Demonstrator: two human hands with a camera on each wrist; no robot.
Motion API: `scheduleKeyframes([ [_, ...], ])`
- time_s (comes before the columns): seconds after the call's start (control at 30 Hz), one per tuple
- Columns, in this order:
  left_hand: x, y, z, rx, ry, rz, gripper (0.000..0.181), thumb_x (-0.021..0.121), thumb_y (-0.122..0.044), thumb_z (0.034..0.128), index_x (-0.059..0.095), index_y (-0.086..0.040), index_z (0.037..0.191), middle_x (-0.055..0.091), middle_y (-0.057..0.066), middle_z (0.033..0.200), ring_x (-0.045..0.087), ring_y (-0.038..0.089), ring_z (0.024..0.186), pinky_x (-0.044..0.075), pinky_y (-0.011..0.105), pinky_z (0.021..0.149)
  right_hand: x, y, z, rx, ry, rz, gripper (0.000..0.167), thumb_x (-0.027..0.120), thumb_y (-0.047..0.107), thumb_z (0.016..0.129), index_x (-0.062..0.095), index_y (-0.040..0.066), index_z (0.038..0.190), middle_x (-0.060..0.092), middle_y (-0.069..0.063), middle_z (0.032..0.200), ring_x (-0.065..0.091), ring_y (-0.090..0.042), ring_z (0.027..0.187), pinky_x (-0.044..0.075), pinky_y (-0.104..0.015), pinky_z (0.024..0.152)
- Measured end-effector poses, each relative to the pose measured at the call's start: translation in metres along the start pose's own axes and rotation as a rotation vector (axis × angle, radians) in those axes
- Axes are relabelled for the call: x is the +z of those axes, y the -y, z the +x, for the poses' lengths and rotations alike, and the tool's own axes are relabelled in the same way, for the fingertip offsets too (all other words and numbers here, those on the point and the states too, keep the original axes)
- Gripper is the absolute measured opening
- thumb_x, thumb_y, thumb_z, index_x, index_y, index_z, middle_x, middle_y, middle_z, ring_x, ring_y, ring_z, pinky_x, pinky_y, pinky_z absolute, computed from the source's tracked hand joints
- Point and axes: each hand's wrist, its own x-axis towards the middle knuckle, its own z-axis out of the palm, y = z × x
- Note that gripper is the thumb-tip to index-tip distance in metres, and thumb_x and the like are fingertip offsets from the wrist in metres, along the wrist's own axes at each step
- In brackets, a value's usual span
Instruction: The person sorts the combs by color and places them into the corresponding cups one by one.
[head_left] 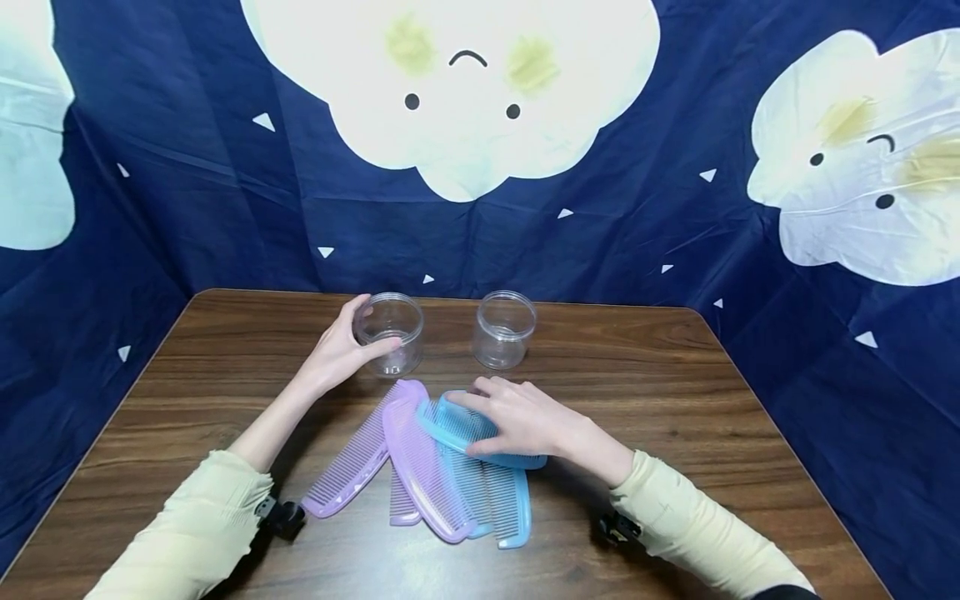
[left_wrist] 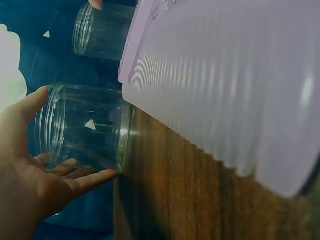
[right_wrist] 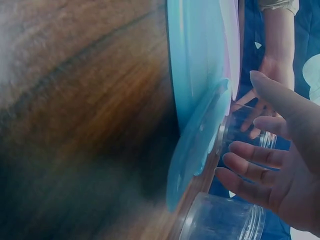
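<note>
Purple combs (head_left: 431,467) and blue combs (head_left: 510,504), head view: overlapping in a loose pile on the tabletop (head_left: 637,358), near its middle. Wood-grain surface, dark brown, rounded far corners. Behind the combs, two clear round jars, upright and apart: left jar (head_left: 405,317), right jar (head_left: 506,329). Left hand (head_left: 337,354): around the left jar, thumb and fingers gripping its side. Right hand (head_left: 525,417): over the blue combs, fingers loosely spread, hiding part of them; contact cannot be told. Also: navy cloth backdrop (head_left: 187,183), creased, printed with white clouds (head_left: 465,142); pale ribbed-cuff sleeves (head_left: 697,508).

Left wrist view: a purple comb fills the foreground — translucent, glossy, ridged by close-set teeth — and covers part of the tabletop. Left jar smooth, ring-threaded at the mouth, between thumb and fingers.

Right wrist view: right hand half-open, fingers parted, holding nothing. One blue comb, glossy with a curved back, lies tilted against others; right jar below the fingers.
</note>
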Motion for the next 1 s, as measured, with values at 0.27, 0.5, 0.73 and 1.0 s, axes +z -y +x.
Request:
scheduleKeyframes([
  [0.27, -0.003, 0.0, -0.006, -0.009, 0.0, -0.008, 0.111, 0.079, -0.057, 0.0847, 0.014, -0.016, 0.165, 0.036, 0.017, 0.166, 0.033, 0.037, 0.154, 0.029, 0.062, 0.123, 0.005, 0.004, -0.001, -0.002, 0.055, -0.068, 0.081, 0.069, 0.068, 0.088, 0.044, 0.032, 0.156, 0.059, -0.003, 0.137, 0.061, -0.018, 0.114, 0.054, -0.03, 0.07],
  [0.5, -0.003, 0.0, -0.014, -0.016, -0.009, 0.004, 0.111, 0.079, -0.056, 0.0853, 0.014, -0.014, 0.165, 0.036, 0.019, 0.165, 0.033, 0.038, 0.154, 0.028, 0.061, 0.123, 0.008, 0.006, -0.002, -0.01, 0.088, -0.103, 0.082, 0.072, 0.065, 0.087, 0.045, 0.03, 0.156, 0.059, -0.004, 0.138, 0.062, -0.018, 0.115, 0.055, -0.029, 0.071],
  [0.73, -0.003, -0.001, -0.021, -0.025, -0.018, 0.0, 0.112, 0.08, -0.056, 0.0846, 0.013, -0.013, 0.165, 0.036, 0.02, 0.165, 0.033, 0.038, 0.154, 0.028, 0.06, 0.123, 0.01, 0.006, -0.002, -0.028, 0.093, -0.112, 0.081, 0.073, 0.062, 0.088, 0.046, 0.027, 0.155, 0.058, -0.005, 0.139, 0.063, -0.019, 0.116, 0.058, -0.033, 0.078],
  [1.0, -0.001, -0.003, -0.028, -0.031, -0.011, 0.004, 0.112, 0.078, -0.056, 0.0858, 0.012, -0.014, 0.165, 0.036, 0.021, 0.164, 0.034, 0.041, 0.153, 0.029, 0.063, 0.121, 0.007, 0.003, -0.005, -0.049, 0.11, -0.14, 0.075, 0.075, 0.053, 0.09, 0.049, 0.023, 0.154, 0.058, -0.007, 0.141, 0.063, -0.021, 0.119, 0.059, -0.033, 0.077],
])
